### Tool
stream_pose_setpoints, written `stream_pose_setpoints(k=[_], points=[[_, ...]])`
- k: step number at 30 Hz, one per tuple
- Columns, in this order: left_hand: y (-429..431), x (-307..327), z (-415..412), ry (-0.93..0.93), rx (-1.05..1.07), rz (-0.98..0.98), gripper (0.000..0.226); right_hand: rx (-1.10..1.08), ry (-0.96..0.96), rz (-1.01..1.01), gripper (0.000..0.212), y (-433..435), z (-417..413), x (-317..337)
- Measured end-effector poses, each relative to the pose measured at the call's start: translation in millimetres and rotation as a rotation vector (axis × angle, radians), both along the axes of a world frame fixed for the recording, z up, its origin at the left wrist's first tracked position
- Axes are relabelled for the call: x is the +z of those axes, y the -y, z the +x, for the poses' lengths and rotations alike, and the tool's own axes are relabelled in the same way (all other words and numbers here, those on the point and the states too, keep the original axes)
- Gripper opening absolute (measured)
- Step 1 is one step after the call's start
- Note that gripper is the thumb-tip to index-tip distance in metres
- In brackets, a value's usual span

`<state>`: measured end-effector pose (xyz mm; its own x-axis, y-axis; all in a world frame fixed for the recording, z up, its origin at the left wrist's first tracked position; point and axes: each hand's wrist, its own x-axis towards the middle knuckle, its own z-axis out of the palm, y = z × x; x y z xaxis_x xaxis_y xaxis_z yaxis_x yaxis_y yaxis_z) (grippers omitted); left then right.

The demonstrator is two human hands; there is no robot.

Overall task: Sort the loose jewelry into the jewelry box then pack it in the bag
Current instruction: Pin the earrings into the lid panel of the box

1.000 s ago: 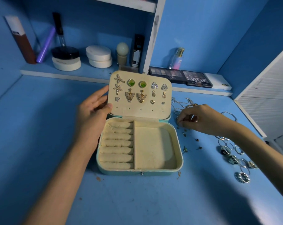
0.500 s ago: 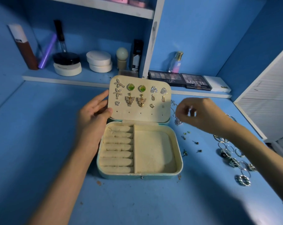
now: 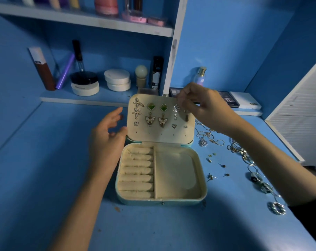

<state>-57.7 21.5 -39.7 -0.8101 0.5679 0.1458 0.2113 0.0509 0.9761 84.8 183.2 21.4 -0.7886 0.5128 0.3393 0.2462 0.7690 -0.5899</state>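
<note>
The open jewelry box stands mid-table, with cream ring rolls at its left and a bare compartment at its right. Its raised lid carries several pinned earrings. My left hand hovers at the lid's left edge, fingers loose, thumb near the edge. My right hand is raised before the lid's upper right corner, its fingertips pinched together on something too small to make out. Loose chains, small studs and rings lie right of the box. No bag is in view.
A low shelf behind the box holds white jars, tubes and a bottle. Makeup palettes lie behind my right hand. A white slatted panel borders the table at the right. Blue walls close in the left and back.
My right hand rose from the loose jewelry on the table to the lid's upper right corner, fingers pinched. My left hand's fingers lifted off the lid's left edge.
</note>
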Motion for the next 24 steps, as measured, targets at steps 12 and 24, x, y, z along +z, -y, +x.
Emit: stream_pose_setpoints(k=[12,24], points=[[-5,28,104,1.242,-0.483,0.320,0.028,0.045,0.006,0.023,0.004,13,19,13],[-18,26,106,1.525,-0.364,0.486,0.018,0.048,-0.017,0.099,0.014,40,45,20]])
